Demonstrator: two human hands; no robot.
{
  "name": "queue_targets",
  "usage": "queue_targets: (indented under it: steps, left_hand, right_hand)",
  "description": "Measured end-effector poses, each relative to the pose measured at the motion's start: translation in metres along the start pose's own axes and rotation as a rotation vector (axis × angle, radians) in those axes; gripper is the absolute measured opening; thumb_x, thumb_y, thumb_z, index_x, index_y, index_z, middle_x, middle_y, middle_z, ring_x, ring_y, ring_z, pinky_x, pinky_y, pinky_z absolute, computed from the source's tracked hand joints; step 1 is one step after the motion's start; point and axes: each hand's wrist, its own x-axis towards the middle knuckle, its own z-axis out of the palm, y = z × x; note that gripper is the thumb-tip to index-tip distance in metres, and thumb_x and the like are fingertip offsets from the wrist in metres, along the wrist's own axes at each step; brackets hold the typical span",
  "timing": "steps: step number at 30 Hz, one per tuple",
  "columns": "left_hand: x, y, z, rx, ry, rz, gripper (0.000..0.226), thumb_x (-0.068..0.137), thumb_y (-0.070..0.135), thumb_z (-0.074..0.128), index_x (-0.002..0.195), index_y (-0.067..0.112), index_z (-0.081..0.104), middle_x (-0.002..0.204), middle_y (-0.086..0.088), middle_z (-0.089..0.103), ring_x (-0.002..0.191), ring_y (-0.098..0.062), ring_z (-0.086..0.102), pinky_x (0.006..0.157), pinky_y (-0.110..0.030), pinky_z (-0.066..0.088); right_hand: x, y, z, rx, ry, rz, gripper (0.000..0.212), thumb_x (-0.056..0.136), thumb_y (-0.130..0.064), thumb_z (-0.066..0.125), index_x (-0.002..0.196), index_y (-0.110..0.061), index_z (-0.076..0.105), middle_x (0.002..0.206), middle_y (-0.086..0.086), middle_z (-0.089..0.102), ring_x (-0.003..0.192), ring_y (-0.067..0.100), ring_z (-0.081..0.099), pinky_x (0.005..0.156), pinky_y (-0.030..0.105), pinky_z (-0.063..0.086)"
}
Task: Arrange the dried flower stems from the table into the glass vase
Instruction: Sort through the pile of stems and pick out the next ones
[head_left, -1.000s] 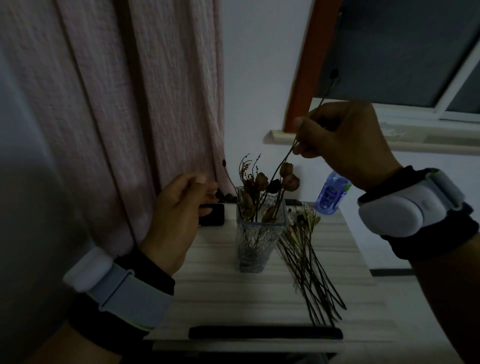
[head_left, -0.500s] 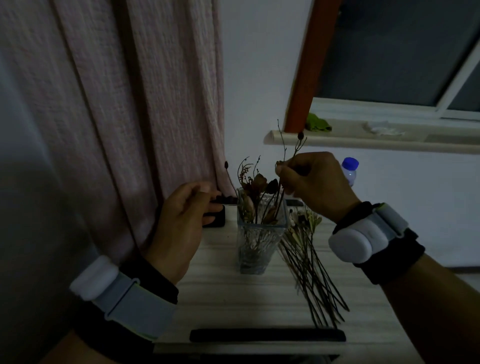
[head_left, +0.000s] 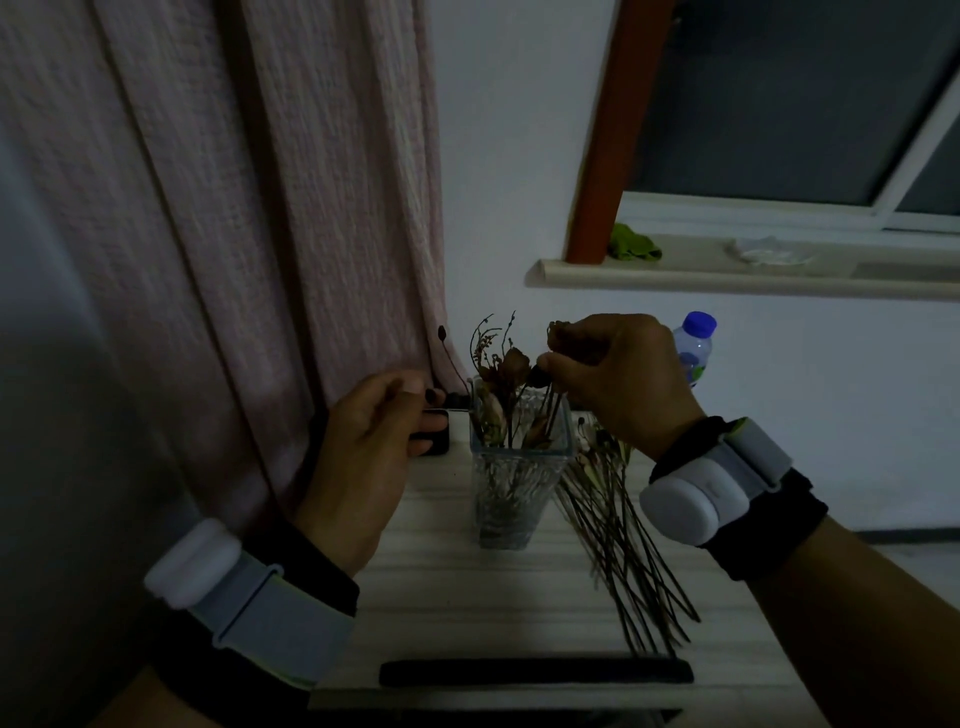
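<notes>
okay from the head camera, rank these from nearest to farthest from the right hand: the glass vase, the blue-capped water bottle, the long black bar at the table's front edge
Measured from the right hand:
1. Square clear glass vase, directly below its fingertips.
2. Blue-capped plastic water bottle, just behind the hand, to its right.
3. Long black bar, at the table's front edge, well below.

The left hand (head_left: 366, 457) sits left of centre in the frame, back toward the camera, fingers loosely curled with nothing visible in them; a white-and-grey band wraps its wrist toward the lower left. The right hand (head_left: 613, 382) is raised at centre right, fingers bent and pinched together round a thin dried stem (head_left: 553, 400), its forearm running to the lower right corner with a matching wrist band.
</notes>
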Motion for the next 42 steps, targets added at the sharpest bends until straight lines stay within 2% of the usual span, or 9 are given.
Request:
queue_targets:
  steps: [3, 12, 15, 20, 25, 29, 33, 38, 42]
  left_hand:
    - [0.000, -0.001, 0.000, 0.007, -0.001, -0.002, 0.022, 0.100, 0.026, 0.047, 0.109, 0.014, 0.064, 0.105, -0.003, 0.072, 0.094, -0.020, 0.070, 0.074, -0.029, 0.052]
    - [-0.001, -0.004, 0.001, 0.029, -0.002, 0.003, 0.024, 0.100, 0.025, 0.048, 0.110, 0.012, 0.065, 0.103, -0.004, 0.071, 0.094, -0.022, 0.070, 0.078, -0.034, 0.054]
    - [-0.002, -0.006, 0.000, 0.039, -0.002, 0.010, 0.022, 0.100, 0.025, 0.048, 0.107, 0.014, 0.066, 0.101, -0.004, 0.072, 0.092, -0.020, 0.070, 0.078, -0.034, 0.055]
    - [-0.005, -0.010, -0.002, 0.044, 0.001, -0.006, 0.022, 0.099, 0.025, 0.048, 0.108, 0.015, 0.065, 0.100, -0.001, 0.073, 0.091, -0.018, 0.070, 0.076, -0.030, 0.053]
    - [-0.008, -0.015, 0.002, 0.039, 0.001, -0.042, 0.023, 0.100, 0.026, 0.047, 0.111, 0.013, 0.063, 0.100, 0.000, 0.073, 0.090, -0.017, 0.070, 0.075, -0.028, 0.051]
    - [-0.014, -0.019, 0.005, 0.037, 0.012, -0.066, 0.021, 0.099, 0.026, 0.049, 0.107, 0.016, 0.065, 0.100, 0.000, 0.073, 0.090, -0.017, 0.070, 0.076, -0.031, 0.052]
    - [-0.021, -0.026, 0.009, 0.039, 0.016, -0.097, 0.017, 0.098, 0.022, 0.050, 0.102, 0.018, 0.066, 0.097, 0.001, 0.073, 0.088, -0.018, 0.069, 0.076, -0.031, 0.053]
    - [-0.026, -0.040, 0.013, 0.039, 0.031, -0.198, 0.016, 0.098, 0.018, 0.050, 0.102, 0.015, 0.065, 0.099, -0.003, 0.072, 0.088, -0.022, 0.068, 0.074, -0.029, 0.051]
    - [-0.031, -0.054, 0.016, 0.029, 0.049, -0.300, 0.016, 0.098, 0.018, 0.050, 0.099, 0.013, 0.065, 0.096, -0.005, 0.072, 0.087, -0.023, 0.067, 0.075, -0.032, 0.050]
  right_hand:
    - [0.000, 0.001, -0.001, 0.012, 0.010, 0.019, 0.029, 0.078, -0.020, 0.081, 0.102, -0.005, 0.075, 0.087, 0.007, 0.074, 0.076, 0.016, 0.071, 0.073, 0.039, 0.061]
    - [-0.004, 0.002, -0.001, 0.004, 0.022, -0.001, 0.027, 0.077, -0.021, 0.082, 0.098, -0.007, 0.073, 0.088, 0.004, 0.072, 0.074, 0.016, 0.070, 0.068, 0.039, 0.061]
    - [-0.006, 0.000, -0.004, 0.028, 0.038, -0.019, 0.021, 0.083, -0.024, 0.076, 0.097, -0.009, 0.072, 0.089, 0.003, 0.072, 0.074, 0.013, 0.071, 0.068, 0.037, 0.061]
    - [-0.011, -0.008, -0.017, 0.154, 0.102, 0.028, 0.015, 0.094, -0.020, 0.064, 0.093, -0.007, 0.071, 0.077, 0.003, 0.072, 0.066, 0.013, 0.071, 0.061, 0.037, 0.061]
    - [-0.018, -0.004, -0.028, 0.192, 0.134, 0.072, 0.016, 0.096, -0.015, 0.060, 0.096, -0.003, 0.069, 0.074, 0.003, 0.069, 0.062, 0.009, 0.069, 0.056, 0.026, 0.060]
    - [-0.026, 0.003, -0.030, 0.212, 0.118, 0.129, 0.016, 0.096, -0.016, 0.060, 0.098, -0.003, 0.068, 0.074, 0.008, 0.069, 0.060, 0.010, 0.069, 0.054, 0.019, 0.056]
    - [-0.033, 0.011, -0.026, 0.215, 0.132, 0.183, 0.013, 0.095, -0.016, 0.061, 0.093, -0.007, 0.070, 0.071, 0.006, 0.068, 0.054, 0.010, 0.066, 0.052, 0.025, 0.057]
    - [-0.048, 0.024, -0.010, 0.325, 0.157, 0.332, 0.016, 0.095, -0.017, 0.061, 0.089, -0.004, 0.070, 0.064, 0.007, 0.064, 0.046, 0.007, 0.057, 0.047, 0.020, 0.051]
    - [-0.061, 0.040, 0.001, 0.449, 0.181, 0.463, 0.015, 0.094, -0.015, 0.062, 0.084, -0.008, 0.069, 0.066, 0.008, 0.064, 0.048, 0.012, 0.055, 0.049, 0.026, 0.049]
